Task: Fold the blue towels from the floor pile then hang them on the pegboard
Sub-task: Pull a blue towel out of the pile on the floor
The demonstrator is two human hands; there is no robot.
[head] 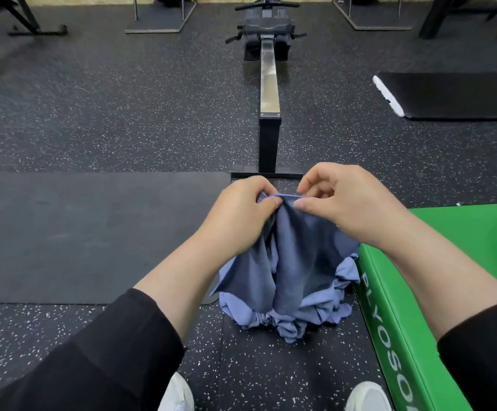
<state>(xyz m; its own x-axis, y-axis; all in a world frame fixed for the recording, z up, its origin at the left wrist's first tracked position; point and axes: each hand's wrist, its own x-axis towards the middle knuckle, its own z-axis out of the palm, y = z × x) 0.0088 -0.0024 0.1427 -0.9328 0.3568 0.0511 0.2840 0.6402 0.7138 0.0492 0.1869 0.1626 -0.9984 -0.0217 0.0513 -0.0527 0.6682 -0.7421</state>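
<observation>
Between two white shoes (179,393) a pile of blue towels (288,315) lies on the speckled floor (93,114) beside a green box (413,307) (lettered along its side), and above it the left hand (238,215) and right hand (348,200) pinch one blue towel (297,256) by its top hem, the rowing machine (269,84) beyond.

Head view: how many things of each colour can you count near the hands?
Blue: 2, the held towel and the towel pile
Green: 1, the plyo box
White: 2, the shoes
Black: 1, the floor mat
Total: 6
</observation>
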